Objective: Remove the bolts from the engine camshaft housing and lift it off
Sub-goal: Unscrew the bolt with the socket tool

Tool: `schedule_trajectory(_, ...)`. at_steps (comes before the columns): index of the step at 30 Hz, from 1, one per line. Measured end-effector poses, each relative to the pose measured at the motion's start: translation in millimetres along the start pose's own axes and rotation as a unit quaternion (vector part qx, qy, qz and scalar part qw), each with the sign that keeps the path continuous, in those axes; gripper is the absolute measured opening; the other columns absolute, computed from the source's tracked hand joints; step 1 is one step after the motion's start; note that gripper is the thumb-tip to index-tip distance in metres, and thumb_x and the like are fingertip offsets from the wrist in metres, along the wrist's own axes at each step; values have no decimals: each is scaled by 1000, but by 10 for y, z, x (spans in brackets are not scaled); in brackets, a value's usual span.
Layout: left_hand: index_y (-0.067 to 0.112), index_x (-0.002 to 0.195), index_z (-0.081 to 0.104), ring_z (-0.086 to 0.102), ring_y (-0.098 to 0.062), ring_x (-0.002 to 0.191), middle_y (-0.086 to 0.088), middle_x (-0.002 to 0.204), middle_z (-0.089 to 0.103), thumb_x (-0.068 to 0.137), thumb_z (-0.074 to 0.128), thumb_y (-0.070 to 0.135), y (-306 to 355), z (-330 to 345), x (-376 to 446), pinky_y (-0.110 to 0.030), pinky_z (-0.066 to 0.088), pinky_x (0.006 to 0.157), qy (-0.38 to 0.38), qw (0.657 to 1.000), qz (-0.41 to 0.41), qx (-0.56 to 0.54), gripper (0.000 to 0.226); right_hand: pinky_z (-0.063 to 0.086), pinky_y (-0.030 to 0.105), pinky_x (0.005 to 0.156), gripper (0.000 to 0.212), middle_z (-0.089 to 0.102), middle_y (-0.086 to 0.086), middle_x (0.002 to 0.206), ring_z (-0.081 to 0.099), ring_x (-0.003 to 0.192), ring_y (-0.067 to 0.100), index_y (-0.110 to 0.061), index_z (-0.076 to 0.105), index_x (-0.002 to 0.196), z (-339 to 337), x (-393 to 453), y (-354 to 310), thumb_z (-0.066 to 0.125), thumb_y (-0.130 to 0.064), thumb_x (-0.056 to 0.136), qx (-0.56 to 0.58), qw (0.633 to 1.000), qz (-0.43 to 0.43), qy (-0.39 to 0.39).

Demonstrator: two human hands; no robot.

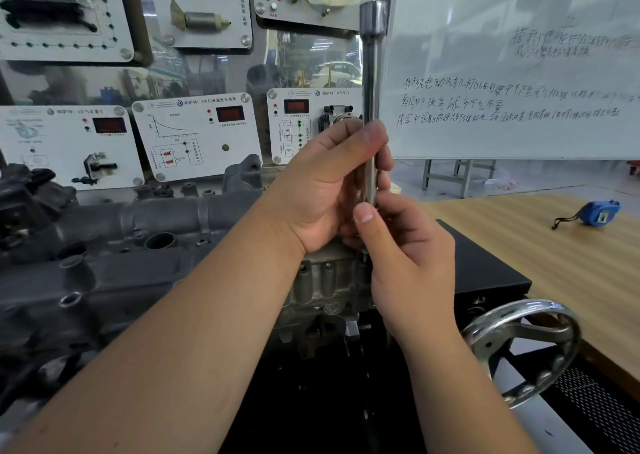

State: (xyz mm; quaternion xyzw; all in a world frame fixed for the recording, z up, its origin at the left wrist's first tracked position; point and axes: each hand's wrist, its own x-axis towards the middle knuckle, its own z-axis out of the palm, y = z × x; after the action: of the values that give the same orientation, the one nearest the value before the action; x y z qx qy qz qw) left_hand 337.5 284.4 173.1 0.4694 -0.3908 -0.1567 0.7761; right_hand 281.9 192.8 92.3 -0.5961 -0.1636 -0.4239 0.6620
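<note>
Bolt removal under way: left hand (pixel 322 190) and right hand (pixel 401 245) both curl round the upright extension bar (pixel 372 82), standing on a bolt at the end of the camshaft housing (pixel 138 245) directly beneath; next, probably spin it free and lift out.

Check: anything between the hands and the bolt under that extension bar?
Nothing visible. Both hands grip the upright extension bar, which runs down to the housing. The bolt itself is hidden behind the right hand, so seating can't be confirmed.
</note>
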Motion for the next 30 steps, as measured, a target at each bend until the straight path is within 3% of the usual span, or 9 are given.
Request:
schedule_trajectory(4, 21, 82, 77, 61, -11, 62, 3, 73, 67, 96, 44, 44, 31, 15, -1, -22, 50, 57, -36, 998, -38, -42, 42, 55, 21, 71, 18, 73, -5, 81, 71, 74, 10, -12, 72, 108, 10, -7, 17, 59, -18, 96, 5, 1000, -2, 4)
schedule_trajectory(9, 19, 90, 69, 63, -8, 61, 4, 74, 67, 94, 53, 30, 13, 13, -23, -18, 28, 40, -16, 1000, -15, -7, 20, 56, 22, 71, 21, 75, -1, 86, 70, 74, 12, -15, 67, 113, -9, 0, -20, 52, -18, 99, 44, 999, 24, -10)
schedule_trajectory(13, 15, 86, 55, 62, -11, 57, 2, 68, 67, 88, 60, 20, -6, -11, -20, -24, 46, 53, 4, 1000, 7, -8, 7, 58, 24, 73, 23, 75, 2, 87, 72, 76, 14, -14, 66, 113, 8, -3, -25, 64, -21, 91, 38, 999, 20, -2)
schedule_trajectory(17, 14, 80, 50, 60, -10, 56, 2, 64, 65, 72, 87, 16, -9, -6, -20, -22, 51, 51, 8, 1000, 27, 6, 37, 57, 23, 73, 19, 74, 5, 83, 72, 74, 15, -10, 68, 108, -1, 14, -16, 64, -19, 91, 35, 999, 23, -3)
schedule_trajectory(19, 15, 78, 60, 61, -10, 57, 2, 67, 65, 71, 83, 37, 8, 12, -22, -20, 48, 46, 1, 1000, 6, 10, 33, 56, 22, 71, 17, 74, 1, 82, 71, 72, 13, -7, 68, 107, -11, 22, -12, 59, -16, 96, 32, 999, 22, -18)
schedule_trajectory(21, 19, 79, 70, 63, -10, 60, 3, 72, 67, 92, 68, 48, 23, 27, -20, -17, 42, 40, -10, 999, -31, -5, 32, 56, 21, 70, 19, 74, 0, 82, 70, 71, 14, -3, 66, 109, -11, 18, -3, 54, -14, 100, 36, 999, 21, -19)
schedule_trajectory(23, 20, 87, 74, 64, -9, 63, 3, 77, 68, 97, 50, 42, 22, 27, -18, -16, 33, 36, -18, 999, -36, -20, 34, 55, 21, 69, 24, 73, 5, 83, 70, 71, 14, 0, 64, 113, -4, 14, 0, 51, -16, 100, 47, 998, 25, -13)
schedule_trajectory(25, 20, 91, 74, 64, -9, 62, 3, 78, 68, 97, 50, 35, 10, 29, -20, -17, 28, 37, -20, 999, -25, -15, 29, 55, 21, 69, 30, 73, 6, 82, 69, 72, 14, 3, 62, 117, 0, 15, -5, 51, -18, 100, 58, 998, 32, -12)
schedule_trajectory(30, 17, 80, 73, 63, -11, 59, 0, 71, 69, 90, 60, 24, 4, 28, -17, -24, 52, 52, 10, 1000, 4, 0, 18, 56, 23, 70, 28, 74, -1, 81, 71, 71, 12, -7, 66, 113, -6, 13, -12, 64, -24, 92, 38, 999, 35, -6)
